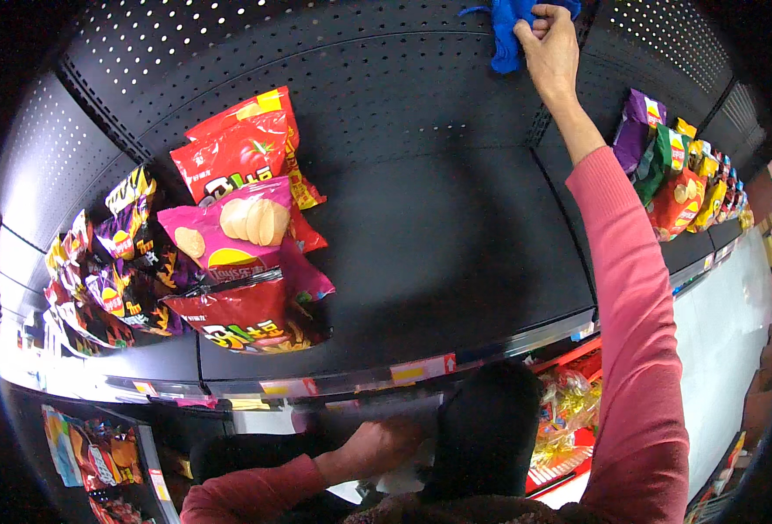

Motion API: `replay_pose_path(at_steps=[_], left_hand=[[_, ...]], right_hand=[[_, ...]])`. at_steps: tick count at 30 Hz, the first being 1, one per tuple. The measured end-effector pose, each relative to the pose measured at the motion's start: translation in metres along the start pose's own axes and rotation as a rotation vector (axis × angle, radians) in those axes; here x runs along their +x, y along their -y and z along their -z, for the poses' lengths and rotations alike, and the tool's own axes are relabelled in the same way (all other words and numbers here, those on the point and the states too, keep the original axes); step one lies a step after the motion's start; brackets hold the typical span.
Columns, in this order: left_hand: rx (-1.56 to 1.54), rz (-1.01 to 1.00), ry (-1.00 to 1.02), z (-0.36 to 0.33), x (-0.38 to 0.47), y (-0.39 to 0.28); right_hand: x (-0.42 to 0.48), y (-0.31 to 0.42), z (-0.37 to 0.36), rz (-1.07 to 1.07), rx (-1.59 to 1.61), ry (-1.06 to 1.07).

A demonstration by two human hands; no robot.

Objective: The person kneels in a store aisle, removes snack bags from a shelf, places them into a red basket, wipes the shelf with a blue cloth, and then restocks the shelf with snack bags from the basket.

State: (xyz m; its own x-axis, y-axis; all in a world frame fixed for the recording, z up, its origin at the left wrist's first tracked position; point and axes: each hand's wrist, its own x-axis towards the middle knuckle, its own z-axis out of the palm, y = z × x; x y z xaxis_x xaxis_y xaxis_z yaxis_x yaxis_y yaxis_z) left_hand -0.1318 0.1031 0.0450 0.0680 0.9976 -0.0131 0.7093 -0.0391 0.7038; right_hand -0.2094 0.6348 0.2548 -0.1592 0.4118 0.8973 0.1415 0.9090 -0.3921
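Observation:
My right hand [551, 49] reaches up to the perforated back panel at the top, its fingers closed on a blue cloth [506, 36] that lies against the panel. My left hand [383, 449] rests low near my knees, below the shelf's front edge; it is dim and its fingers are curled, and whether it holds anything is not plain. Between the hands lies the black metal shelf [412, 242]. Left on it stand a pink Lay's chip bag [255, 226], a dark red snack bag [242, 318] and red snack bags [235, 157].
More chip bags stand at the left [124, 288] and, beyond a shelf seam, at the right [677, 203]. Price tags [423, 370] line the front rail. Below are a red basket [559, 471] with wrapped goods and, lower left, packaged snacks [111, 458].

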Motion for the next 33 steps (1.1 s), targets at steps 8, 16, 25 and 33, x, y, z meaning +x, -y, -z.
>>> replay_pose_path(at_steps=[8, 16, 25, 33], left_hand=[[-0.013, -0.029, -0.043, 0.006, -0.010, 0.003], [-0.061, -0.032, -0.031, 0.015, -0.013, -0.013], [-0.075, -0.089, -0.166, 0.010, -0.013, -0.015], [-0.073, -0.078, -0.143, 0.011, -0.022, -0.014]], right_hand=[[-0.157, -0.011, -0.039, -0.157, -0.216, 0.297], [-0.132, 0.026, -0.049, -0.053, -0.054, 0.310], [-0.057, 0.098, -0.067, 0.222, -0.024, 0.089], [-0.202, 0.073, -0.092, 0.165, -0.029, 0.588]])
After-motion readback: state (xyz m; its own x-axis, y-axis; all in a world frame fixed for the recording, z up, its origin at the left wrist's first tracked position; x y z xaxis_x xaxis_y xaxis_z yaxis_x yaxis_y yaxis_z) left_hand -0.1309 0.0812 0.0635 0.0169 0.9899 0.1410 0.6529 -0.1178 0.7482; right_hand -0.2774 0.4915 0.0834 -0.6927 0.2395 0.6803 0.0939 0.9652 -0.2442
